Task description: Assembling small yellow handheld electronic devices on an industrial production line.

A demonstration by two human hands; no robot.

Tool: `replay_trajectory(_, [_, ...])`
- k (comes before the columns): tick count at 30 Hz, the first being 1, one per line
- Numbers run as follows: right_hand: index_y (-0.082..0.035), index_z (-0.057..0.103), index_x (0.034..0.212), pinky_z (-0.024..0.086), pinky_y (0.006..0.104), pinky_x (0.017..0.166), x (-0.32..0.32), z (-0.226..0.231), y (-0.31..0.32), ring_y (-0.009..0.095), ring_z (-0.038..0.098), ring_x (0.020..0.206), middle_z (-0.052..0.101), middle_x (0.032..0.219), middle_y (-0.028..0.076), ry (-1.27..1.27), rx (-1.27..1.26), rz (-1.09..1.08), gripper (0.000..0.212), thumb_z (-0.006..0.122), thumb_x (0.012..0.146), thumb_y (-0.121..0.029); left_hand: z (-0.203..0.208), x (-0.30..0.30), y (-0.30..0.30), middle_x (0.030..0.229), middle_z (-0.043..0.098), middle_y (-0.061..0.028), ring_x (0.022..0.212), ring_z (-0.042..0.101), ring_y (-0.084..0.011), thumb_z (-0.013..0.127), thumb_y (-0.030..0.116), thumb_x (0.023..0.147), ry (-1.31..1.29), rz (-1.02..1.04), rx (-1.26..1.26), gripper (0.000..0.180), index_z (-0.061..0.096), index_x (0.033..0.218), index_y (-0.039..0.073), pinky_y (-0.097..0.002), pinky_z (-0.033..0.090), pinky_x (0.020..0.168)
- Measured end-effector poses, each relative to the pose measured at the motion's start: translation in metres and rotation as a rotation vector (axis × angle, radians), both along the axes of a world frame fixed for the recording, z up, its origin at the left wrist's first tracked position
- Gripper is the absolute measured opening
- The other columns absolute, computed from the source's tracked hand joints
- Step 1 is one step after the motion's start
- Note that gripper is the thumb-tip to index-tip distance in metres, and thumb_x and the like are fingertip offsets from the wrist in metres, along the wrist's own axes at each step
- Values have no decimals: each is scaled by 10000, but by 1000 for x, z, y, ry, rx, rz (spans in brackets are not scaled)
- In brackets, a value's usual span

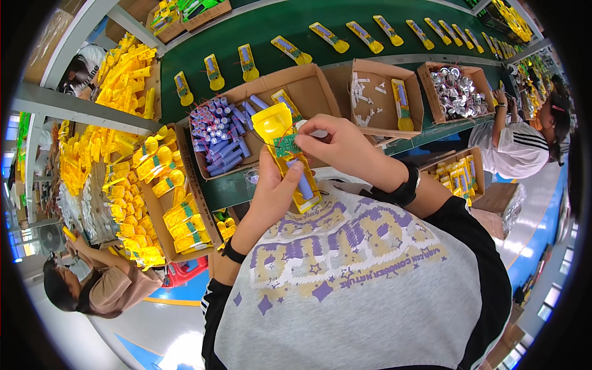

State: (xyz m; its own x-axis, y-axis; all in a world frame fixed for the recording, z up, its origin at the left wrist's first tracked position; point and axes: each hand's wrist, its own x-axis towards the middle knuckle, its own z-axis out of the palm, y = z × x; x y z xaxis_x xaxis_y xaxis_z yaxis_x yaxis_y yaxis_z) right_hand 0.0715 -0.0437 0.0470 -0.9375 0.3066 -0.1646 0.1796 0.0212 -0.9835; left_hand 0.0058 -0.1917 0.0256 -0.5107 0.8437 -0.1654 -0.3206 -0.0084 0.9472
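Observation:
My left hand is closed around a yellow plastic housing, held tilted in front of my chest. A blue-purple cylindrical battery cell lies in its lower part, beside my left thumb. Over the middle of the housing sits a small green circuit board, with thin dark wires near it. My right hand is pinched at the board's right edge. A small pale, shiny piece shows by its fingers; exactly what they grip is partly hidden.
A cardboard box of loose battery cells stands ahead. Right of it are a box with small white parts and one with silver round parts. Filled housings line the green belt. Yellow housings crowd the left. Co-workers sit both sides.

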Motion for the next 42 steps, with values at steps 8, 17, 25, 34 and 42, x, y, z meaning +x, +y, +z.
replay_trajectory(8, [11,560,861,467,234,627,1,2,1,103,549,721,557,811,50,-37,-38,16,195,608,769,-154,-8,1,0,1025,470,-119,852,551,-196,411,151,871,103,-6,-37,399,216,1208,62,-320,475,744])
replay_trajectory(17, [-12,553,886,430,199,651,0,3,6,62,507,748,537,804,7,-3,-109,82,137,591,792,-105,-7,2,5,1098,418,-136,875,539,-214,453,196,863,-75,67,92,536,99,1255,105,-363,502,707])
replay_trajectory(25, [-15,556,891,415,206,670,-1,-5,7,67,501,777,523,819,7,63,-4,90,144,596,789,-108,-12,9,7,1173,342,-139,1050,414,-190,492,97,837,176,271,136,520,163,1239,61,-309,336,907])
replay_trajectory(34, [-27,552,915,407,216,662,2,-8,8,75,485,786,495,846,15,97,107,108,143,578,803,-110,7,-1,5,1062,469,-95,927,502,-145,492,52,834,253,278,11,322,367,1129,24,-247,405,808])
replay_trajectory(42, [-6,494,1074,439,208,681,7,-3,8,82,519,762,559,916,52,166,-153,34,218,427,878,-74,17,-8,-6,992,494,-53,856,524,-97,479,86,857,10,277,-53,193,405,1031,50,-216,463,676])
